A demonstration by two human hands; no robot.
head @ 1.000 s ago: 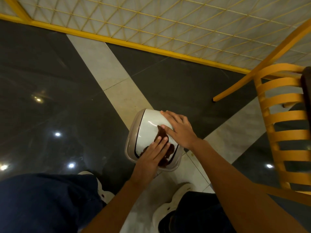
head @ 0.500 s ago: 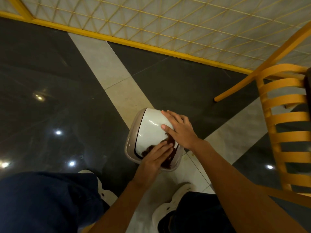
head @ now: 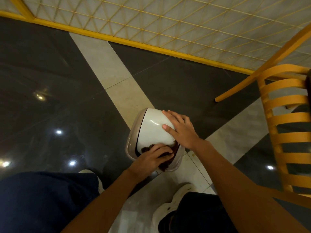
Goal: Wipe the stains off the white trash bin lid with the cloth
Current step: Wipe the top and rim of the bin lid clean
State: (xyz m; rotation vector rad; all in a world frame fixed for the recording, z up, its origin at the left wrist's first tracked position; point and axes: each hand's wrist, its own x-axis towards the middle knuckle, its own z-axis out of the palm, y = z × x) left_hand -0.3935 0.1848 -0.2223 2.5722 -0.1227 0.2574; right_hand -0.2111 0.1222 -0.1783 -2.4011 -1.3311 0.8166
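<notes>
One lid [head: 154, 132], one cloth [head: 165, 166], two hands, one chair [head: 286, 125].

glossy plastic lid [head: 154, 130], fuzzy brown cloth [head: 165, 166], polished stone floor [head: 50, 98].

The bin [head: 133, 148] stands on the floor [head: 67, 81], its lid [head: 151, 130] on top. The cloth [head: 165, 165] lies on the lid's near edge under the left hand [head: 151, 157]; the right hand [head: 181, 130] rests on the lid's right side. A chair [head: 284, 125] stands right of the bin, a fence [head: 168, 22] behind it.
</notes>
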